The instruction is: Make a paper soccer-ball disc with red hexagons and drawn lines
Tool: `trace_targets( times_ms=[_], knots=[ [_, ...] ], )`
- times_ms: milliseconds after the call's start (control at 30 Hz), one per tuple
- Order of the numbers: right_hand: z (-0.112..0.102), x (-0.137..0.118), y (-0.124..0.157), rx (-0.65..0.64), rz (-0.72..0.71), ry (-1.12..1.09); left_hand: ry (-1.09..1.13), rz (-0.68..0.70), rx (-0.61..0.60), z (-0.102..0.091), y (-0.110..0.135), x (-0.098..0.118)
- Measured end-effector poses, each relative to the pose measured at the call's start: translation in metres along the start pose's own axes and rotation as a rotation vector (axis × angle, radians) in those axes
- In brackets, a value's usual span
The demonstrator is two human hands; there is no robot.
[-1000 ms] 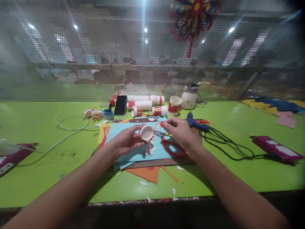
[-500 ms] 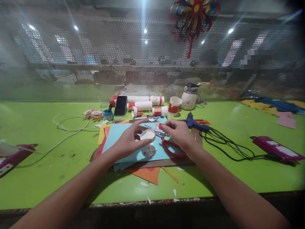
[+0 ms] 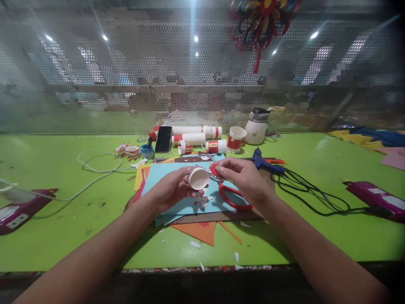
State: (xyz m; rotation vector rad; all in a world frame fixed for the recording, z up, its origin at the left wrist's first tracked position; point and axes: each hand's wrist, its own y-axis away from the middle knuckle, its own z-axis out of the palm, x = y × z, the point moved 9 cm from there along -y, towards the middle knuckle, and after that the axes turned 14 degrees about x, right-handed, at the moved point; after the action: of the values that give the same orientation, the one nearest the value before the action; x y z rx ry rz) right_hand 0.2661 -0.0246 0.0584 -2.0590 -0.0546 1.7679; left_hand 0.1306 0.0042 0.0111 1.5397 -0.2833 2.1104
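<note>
My left hand grips a small white paper cup, tipped so its open mouth faces me. My right hand pinches a small red paper piece between thumb and fingers, right beside the cup's rim. Both hands hover over a light blue paper sheet. Red-handled scissors lie on the blue sheet just under my right hand. White paper scraps sit below the cup.
Orange paper sticks out under the blue sheet. A blue glue gun with black cord lies to the right. White tubes with red bands, a phone, a cup and a white jug stand behind. Pink cases lie at both sides.
My left hand tilted the cup flat half a second ago, then turned its mouth back toward me. My right hand with the red piece has come closer to the cup's rim.
</note>
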Motion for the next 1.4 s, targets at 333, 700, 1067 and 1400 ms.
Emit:
trace_targets(
  times_ms=[333, 700, 1067, 1400],
  knots=[
    [0.024, -0.004, 0.015, -0.211, 0.013, -0.003, 0.066, -0.105, -0.039, 0.003, 0.0, -0.011],
    [0.022, -0.032, 0.021, -0.147, -0.454, 0.183, 0.017, 0.205, -0.015, 0.003, 0.01, 0.019],
    [0.03, -0.054, 0.047, -0.14, -0.875, 0.387, 0.09, 0.211, -0.032, 0.001, 0.012, 0.027],
    [0.024, -0.066, 0.052, -0.018, -0.863, 0.33, 0.077, 0.321, 0.111, -0.008, 0.022, 0.045]
  ],
)
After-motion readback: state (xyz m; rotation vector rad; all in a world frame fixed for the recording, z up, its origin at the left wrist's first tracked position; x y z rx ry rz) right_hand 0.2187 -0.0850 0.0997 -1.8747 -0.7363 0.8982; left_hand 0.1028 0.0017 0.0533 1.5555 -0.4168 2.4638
